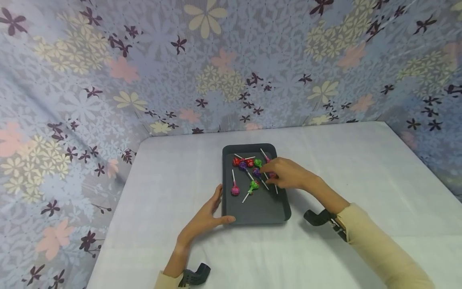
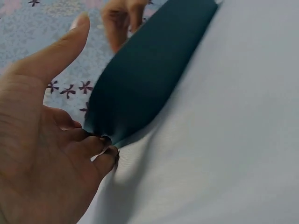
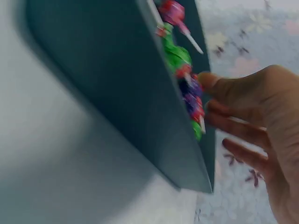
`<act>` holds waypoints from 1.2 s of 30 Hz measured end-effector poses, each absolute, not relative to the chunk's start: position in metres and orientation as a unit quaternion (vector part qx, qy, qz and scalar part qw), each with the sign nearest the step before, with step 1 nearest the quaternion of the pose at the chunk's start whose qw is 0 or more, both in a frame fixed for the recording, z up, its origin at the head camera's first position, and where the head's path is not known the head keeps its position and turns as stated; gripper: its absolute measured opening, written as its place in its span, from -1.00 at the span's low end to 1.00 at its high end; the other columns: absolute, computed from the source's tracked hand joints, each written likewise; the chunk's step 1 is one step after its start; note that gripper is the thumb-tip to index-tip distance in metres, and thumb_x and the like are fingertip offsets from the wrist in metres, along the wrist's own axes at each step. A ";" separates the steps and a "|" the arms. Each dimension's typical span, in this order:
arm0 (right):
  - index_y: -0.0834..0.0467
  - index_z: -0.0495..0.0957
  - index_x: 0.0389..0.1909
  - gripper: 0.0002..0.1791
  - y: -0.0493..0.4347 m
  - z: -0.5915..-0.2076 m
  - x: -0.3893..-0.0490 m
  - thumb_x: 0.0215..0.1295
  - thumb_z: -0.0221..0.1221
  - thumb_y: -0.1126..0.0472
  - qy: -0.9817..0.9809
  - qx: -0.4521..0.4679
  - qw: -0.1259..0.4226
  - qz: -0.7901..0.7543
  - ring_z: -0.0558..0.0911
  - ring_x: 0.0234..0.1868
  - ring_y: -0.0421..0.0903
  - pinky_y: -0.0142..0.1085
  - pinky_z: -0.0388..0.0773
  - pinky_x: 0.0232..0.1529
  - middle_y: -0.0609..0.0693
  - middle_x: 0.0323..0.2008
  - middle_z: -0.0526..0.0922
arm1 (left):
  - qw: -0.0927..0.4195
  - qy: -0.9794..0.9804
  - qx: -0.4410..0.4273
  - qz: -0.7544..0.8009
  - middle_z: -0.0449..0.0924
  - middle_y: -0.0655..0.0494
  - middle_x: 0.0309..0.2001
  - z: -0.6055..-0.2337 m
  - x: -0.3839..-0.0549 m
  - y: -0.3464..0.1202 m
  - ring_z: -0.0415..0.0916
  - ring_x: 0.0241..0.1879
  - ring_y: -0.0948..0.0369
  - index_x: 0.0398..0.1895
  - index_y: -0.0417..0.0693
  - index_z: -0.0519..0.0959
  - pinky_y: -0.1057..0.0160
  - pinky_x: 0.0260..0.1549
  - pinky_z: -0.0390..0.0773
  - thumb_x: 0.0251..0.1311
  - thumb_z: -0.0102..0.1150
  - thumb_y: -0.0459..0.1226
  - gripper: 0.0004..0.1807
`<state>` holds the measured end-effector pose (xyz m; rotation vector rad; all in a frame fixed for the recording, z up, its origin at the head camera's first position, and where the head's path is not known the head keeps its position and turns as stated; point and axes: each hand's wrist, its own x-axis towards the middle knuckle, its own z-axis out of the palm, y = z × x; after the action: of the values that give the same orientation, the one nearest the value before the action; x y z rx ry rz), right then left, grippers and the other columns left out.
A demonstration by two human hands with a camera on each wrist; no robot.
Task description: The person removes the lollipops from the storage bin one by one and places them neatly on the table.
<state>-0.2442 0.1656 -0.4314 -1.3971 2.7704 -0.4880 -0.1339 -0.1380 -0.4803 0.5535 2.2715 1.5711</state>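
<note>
A dark grey rectangular tray (image 1: 256, 210) lies on the white cloth. In it are several wrapped lollipops, among them a pink lollipop (image 1: 235, 190), a green lollipop (image 1: 254, 185) and a purple lollipop (image 1: 256, 172). My left hand (image 1: 205, 216) rests against the tray's left side, its thumb over the near left corner; fingertips touch the outer wall (image 2: 140, 79) in the left wrist view. Over the tray's right wall reaches my right hand (image 1: 288, 173), with thumb and forefinger right at the lollipops. In the right wrist view that hand's fingertips (image 3: 205, 80) overlap the purple lollipop; I cannot tell whether they pinch it.
The white cloth (image 1: 343, 160) covers the table around the tray. Behind and at the sides hangs a flowered curtain (image 1: 231, 72). Black wrist mounts (image 1: 319, 217) sit on both forearms, close over the table.
</note>
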 end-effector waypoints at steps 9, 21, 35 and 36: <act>0.17 0.67 0.00 -0.61 0.140 -0.433 -0.239 0.09 0.40 0.32 0.852 -0.503 0.021 -0.145 0.61 0.12 0.03 -0.04 0.54 0.15 0.08 0.02 0.67 | 0.146 0.815 0.202 0.523 -0.28 -0.01 0.58 -0.488 -0.134 -0.132 -0.25 0.55 0.07 0.58 -0.07 -0.31 -0.03 0.47 -0.04 -0.09 0.56 -0.12 0.37; 0.09 0.70 -0.10 -0.66 0.131 -0.447 -0.243 0.08 0.37 0.42 0.848 -0.513 0.046 -0.121 0.60 0.03 -0.08 -0.14 0.58 0.07 -0.07 -0.07 0.72 | 0.107 0.830 0.216 0.503 -0.24 -0.05 0.58 -0.490 -0.131 -0.127 -0.24 0.55 0.09 0.57 -0.12 -0.31 -0.04 0.46 -0.01 -0.07 0.55 -0.19 0.35; 0.05 0.73 -0.15 -0.74 0.139 -0.440 -0.241 0.10 0.41 0.26 0.853 -0.505 0.019 -0.126 0.70 -0.09 -0.16 -0.17 0.64 -0.03 -0.11 -0.16 0.75 | 0.094 0.833 0.205 0.506 -0.14 -0.04 0.56 -0.493 -0.131 -0.128 -0.15 0.54 0.09 0.57 -0.11 -0.21 -0.02 0.45 0.02 -0.13 0.58 -0.13 0.33; 0.05 0.74 -0.14 -0.74 0.141 -0.438 -0.241 0.11 0.41 0.26 0.856 -0.500 0.017 -0.130 0.70 -0.08 -0.15 -0.17 0.64 -0.03 -0.10 -0.15 0.75 | 0.093 0.833 0.202 0.507 -0.13 -0.03 0.56 -0.493 -0.131 -0.129 -0.14 0.54 0.09 0.57 -0.10 -0.20 -0.02 0.45 0.02 -0.13 0.59 -0.14 0.33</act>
<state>-0.2411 0.1407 -0.4377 -1.5541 2.6598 -0.4027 -0.1306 -0.1285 -0.4929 0.6001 2.4713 1.5051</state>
